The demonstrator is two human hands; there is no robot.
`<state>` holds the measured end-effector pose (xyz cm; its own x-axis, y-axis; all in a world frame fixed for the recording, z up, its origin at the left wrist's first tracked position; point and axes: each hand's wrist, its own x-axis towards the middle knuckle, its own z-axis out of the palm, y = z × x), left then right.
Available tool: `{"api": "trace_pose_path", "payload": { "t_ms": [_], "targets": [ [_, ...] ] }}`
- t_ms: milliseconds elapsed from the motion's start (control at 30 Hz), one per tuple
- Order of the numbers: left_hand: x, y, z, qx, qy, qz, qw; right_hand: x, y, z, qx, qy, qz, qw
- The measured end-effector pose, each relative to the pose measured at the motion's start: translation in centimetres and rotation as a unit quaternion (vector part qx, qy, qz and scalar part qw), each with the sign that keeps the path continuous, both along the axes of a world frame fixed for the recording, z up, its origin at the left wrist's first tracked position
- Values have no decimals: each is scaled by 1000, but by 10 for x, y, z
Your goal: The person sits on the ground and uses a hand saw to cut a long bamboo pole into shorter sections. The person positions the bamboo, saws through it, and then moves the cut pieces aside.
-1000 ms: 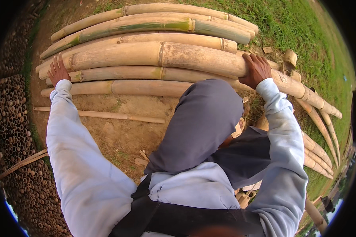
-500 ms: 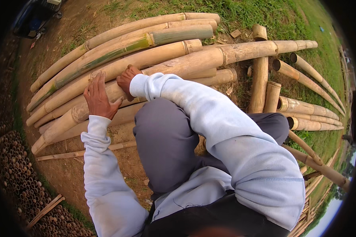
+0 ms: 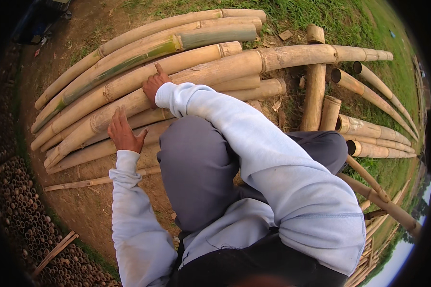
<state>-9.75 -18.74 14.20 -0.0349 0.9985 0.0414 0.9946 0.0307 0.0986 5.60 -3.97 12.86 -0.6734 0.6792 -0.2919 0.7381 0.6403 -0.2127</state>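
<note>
A heap of long tan bamboo poles (image 3: 129, 81) lies on bare earth in front of me. My left hand (image 3: 123, 131) rests flat, fingers spread, on a thick pole (image 3: 215, 71) in the middle of the heap. My right hand (image 3: 153, 85) lies on the same pole a little further along, one finger pointing up. Both arms are in pale blue sleeves. My bent knee in grey trousers (image 3: 196, 162) fills the middle of the view below the hands.
Short cut bamboo lengths (image 3: 316, 81) and more poles (image 3: 373, 129) lie to the right on grass. A stack of bamboo seen end-on (image 3: 19, 205) fills the lower left. A thin stick (image 3: 91, 182) lies on the dirt by my knee.
Both hands were far apart on the poles a second ago. Now they sit close together toward the left, my right arm reaching across my knee, and the view has swung right.
</note>
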Motion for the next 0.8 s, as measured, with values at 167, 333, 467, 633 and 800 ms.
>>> {"api": "trace_pose_path", "payload": {
  "t_ms": [167, 333, 467, 633, 800],
  "targets": [
    [7, 2, -23, 57, -52, 55, 995, 85, 12, 17, 172, 167, -50, 970],
    [21, 6, -52, 136, -159, 107, 972, 295, 47, 38, 307, 259, -383, 832],
    [30, 17, -95, 188, -435, 347, 809, 454, 54, 7, 313, 333, -787, 414],
    [29, 29, -134, 177, -530, 481, 676, 527, 22, -56, -194, 587, -691, 375],
    [42, 48, -124, 161, -529, 551, 625, 518, 18, -68, -170, 515, -766, 345]
  ]
}}
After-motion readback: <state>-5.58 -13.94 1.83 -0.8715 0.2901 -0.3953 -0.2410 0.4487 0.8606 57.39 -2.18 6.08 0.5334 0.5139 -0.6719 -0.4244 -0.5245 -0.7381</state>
